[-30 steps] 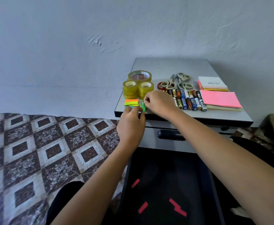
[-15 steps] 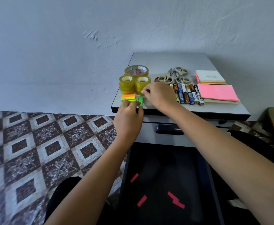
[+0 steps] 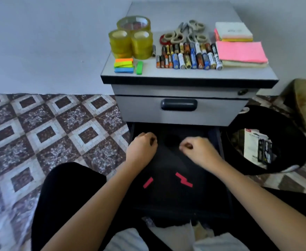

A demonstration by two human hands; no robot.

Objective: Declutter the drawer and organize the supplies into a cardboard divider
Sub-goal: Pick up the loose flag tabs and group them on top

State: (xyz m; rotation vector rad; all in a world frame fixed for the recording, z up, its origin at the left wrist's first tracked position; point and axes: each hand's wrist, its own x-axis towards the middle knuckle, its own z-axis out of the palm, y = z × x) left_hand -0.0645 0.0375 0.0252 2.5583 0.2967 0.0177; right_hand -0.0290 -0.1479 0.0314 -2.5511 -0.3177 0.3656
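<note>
Grip of left hand and right hand curled in drawer, hold unclear, writing on batteries blurred.

Nothing legible — print on the batteries, the white pad and the packet is too blurred.

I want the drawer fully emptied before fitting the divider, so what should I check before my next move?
1. Drawer open: ok.
2. Drawer emptied: not ok, two pink strips lie inside.
3. Left hand and right hand free: cannot tell, fingers curled.
4. Tape rolls and batteries grouped on cabinet top: ok.
5. Cardboard divider within reach: cannot tell, none in view.
</note>
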